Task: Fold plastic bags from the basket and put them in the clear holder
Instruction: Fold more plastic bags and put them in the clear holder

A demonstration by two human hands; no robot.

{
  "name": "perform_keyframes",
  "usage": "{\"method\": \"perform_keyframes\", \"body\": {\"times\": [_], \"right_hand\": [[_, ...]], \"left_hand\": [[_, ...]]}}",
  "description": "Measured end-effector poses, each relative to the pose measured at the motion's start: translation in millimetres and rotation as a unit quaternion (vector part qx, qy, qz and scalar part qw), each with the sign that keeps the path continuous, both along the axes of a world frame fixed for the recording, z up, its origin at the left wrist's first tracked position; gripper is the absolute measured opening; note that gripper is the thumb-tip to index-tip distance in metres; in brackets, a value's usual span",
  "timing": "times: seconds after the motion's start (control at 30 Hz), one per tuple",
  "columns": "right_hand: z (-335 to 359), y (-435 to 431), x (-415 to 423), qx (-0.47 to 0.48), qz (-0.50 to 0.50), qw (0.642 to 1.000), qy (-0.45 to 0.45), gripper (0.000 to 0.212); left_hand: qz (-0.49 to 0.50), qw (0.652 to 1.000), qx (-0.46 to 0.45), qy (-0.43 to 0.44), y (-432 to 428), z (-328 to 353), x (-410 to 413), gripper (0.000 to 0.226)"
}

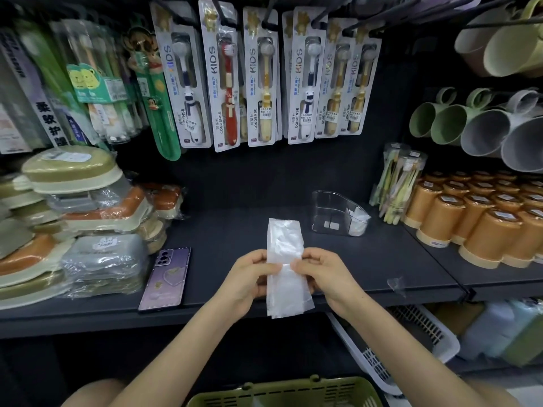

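A dark shelf (382, 259) is stretching out beneath and beyond the fingers on every side. Toothbrushes (258, 83) in packs are hanging on the back wall, high above the fingers. Far to the left of the fingers, wrapped boxes (88, 230) are sitting in stacks on the shelf. Far to the right, orange cups (484, 218) are standing upside down in rows.

A green basket (288, 392) is showing at the bottom edge, below the forearms and well nearer the person than the fingers. What it is holding cannot be told. A white crate (411, 342) is lying under the shelf, down to the right of the right forearm.

The left hand (246, 280) and the right hand (326, 274) are meeting over the shelf's front part. They are pinching the bag (286, 259) between them, each from its own side. The left fingers (264, 267) are curling onto its left edge, and the right fingers (299, 264) are nipping its right edge. The bag is folded into a long narrow strip. Its top end is reaching away past the fingers, and its bottom end is hanging past the shelf's front edge.

The holder (338, 212) is standing on the shelf beyond the right fingers and apart from them, with white folded plastic in its right end. A phone (166, 279) is lying face down to the left of the left fingers. A small plastic scrap (396, 284) is lying to the right of the right hand, near the shelf's edge.
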State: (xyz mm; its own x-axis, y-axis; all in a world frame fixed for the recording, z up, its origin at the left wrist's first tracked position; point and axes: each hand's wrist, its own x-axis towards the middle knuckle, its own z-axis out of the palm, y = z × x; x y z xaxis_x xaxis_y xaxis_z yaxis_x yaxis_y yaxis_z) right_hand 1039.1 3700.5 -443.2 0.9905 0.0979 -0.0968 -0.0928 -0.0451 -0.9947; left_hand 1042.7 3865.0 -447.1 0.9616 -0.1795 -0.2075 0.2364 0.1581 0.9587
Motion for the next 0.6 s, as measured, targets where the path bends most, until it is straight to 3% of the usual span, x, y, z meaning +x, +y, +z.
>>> {"method": "perform_keyframes", "body": {"times": [0.1, 0.23, 0.33, 0.47, 0.6], "right_hand": [[0, 0, -2, 0.05, -0.005, 0.999, 0.004, 0.015], [1, -1, -5, 0.076, -0.014, 0.997, -0.011, 0.011], [4, -3, -6, 0.052, -0.03, 0.995, -0.079, 0.016], [7, -7, 0, 0.023, -0.045, 0.987, -0.153, 0.036], [6, -14, 5, -0.021, -0.057, 0.979, -0.197, 0.045]], "left_hand": [[-0.001, 1.0, -0.003, 0.004, 1, 0, 2, 0.015], [-0.022, 0.999, -0.033, 0.014, 2, 4, 2, 0.015], [-0.043, 0.993, -0.095, 0.055, 7, 9, 3, 0.033], [-0.101, 0.993, -0.009, 0.056, 7, 15, 6, 0.054], [-0.17, 0.983, 0.064, -0.012, 4, 19, 10, 0.047]]}}
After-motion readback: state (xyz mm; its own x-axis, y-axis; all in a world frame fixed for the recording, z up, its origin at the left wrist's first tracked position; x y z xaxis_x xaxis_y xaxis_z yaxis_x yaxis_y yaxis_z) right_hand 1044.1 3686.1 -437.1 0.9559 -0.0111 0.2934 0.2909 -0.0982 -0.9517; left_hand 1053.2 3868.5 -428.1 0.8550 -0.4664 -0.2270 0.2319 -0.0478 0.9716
